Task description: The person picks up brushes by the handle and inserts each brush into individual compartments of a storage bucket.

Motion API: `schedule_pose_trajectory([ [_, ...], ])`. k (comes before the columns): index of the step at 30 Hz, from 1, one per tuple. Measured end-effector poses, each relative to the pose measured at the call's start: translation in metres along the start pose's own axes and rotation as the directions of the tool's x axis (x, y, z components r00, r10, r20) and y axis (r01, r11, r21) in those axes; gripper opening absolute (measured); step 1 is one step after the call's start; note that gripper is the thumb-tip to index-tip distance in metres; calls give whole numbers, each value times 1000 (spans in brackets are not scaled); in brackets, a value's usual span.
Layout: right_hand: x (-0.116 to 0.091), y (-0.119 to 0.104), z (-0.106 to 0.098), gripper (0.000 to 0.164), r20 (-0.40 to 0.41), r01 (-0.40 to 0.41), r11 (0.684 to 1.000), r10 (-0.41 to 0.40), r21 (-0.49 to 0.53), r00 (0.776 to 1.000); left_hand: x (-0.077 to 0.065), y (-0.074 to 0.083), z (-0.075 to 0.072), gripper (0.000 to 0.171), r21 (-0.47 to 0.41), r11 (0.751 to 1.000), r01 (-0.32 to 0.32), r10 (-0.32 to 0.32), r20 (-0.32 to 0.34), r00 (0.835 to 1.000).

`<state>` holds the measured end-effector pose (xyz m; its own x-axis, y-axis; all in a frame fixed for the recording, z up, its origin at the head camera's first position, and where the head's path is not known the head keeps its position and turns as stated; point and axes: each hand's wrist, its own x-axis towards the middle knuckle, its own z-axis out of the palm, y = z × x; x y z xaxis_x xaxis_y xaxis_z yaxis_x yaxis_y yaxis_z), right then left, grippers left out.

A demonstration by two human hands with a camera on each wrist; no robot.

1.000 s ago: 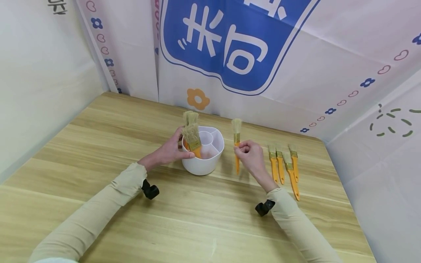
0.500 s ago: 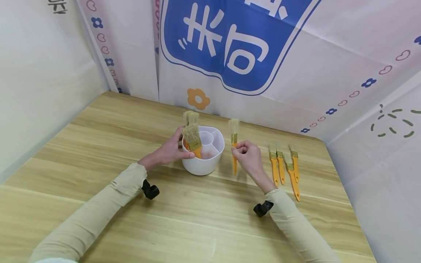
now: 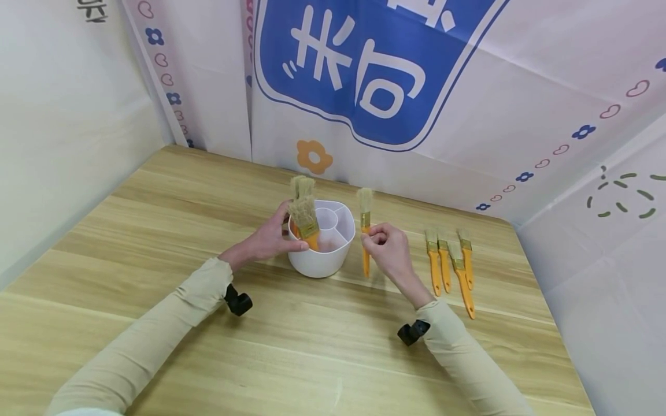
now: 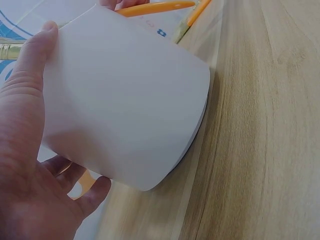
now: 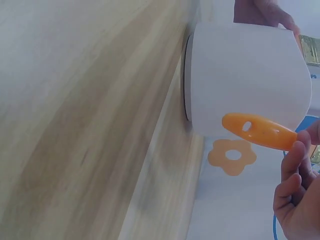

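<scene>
In the head view a white divided pot (image 3: 318,266) stands on the table, with wide paintbrushes (image 3: 306,222) upright in its left compartment, bristles up. My left hand (image 3: 264,238) grips the pot's left side. Its thumb lies against the wall by the rim in the left wrist view, the other fingers (image 4: 92,197) round the far side. Just right of the pot, my right hand (image 3: 391,251) pinches another paintbrush (image 3: 366,219) by its orange handle, bristles up. The right wrist view shows that handle's holed end (image 5: 250,127) hanging free, overlapping the pot's wall.
Several paintbrushes (image 3: 462,277) with orange handles lie side by side on the wooden table (image 3: 291,346), right of my right hand. A printed white cloth wall (image 3: 447,173) rises behind the table, and pale walls stand at left and right.
My right hand has carried its upright paintbrush a little left, closer to the pot. The left hand and the pot have stayed in place.
</scene>
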<state>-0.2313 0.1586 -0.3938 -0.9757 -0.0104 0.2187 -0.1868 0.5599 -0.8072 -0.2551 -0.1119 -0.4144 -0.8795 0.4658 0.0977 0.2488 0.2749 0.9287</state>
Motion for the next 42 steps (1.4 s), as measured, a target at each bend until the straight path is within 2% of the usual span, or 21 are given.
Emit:
schedule_pose_trajectory([
  [14, -3, -7, 4, 11, 9, 45, 997, -45, 69, 999, 0, 0, 0, 96, 2, 1000, 7, -7, -3, 1000],
  [26, -6, -13, 9, 11, 8, 83, 994, -84, 74, 996, 0, 0, 1, 95, 14, 1000, 7, -7, 1, 1000],
  [42, -7, -17, 13, 12, 23, 77, 991, -80, 109, 997, 1, -1, -1, 95, 18, 1000, 0, 0, 4, 1000],
])
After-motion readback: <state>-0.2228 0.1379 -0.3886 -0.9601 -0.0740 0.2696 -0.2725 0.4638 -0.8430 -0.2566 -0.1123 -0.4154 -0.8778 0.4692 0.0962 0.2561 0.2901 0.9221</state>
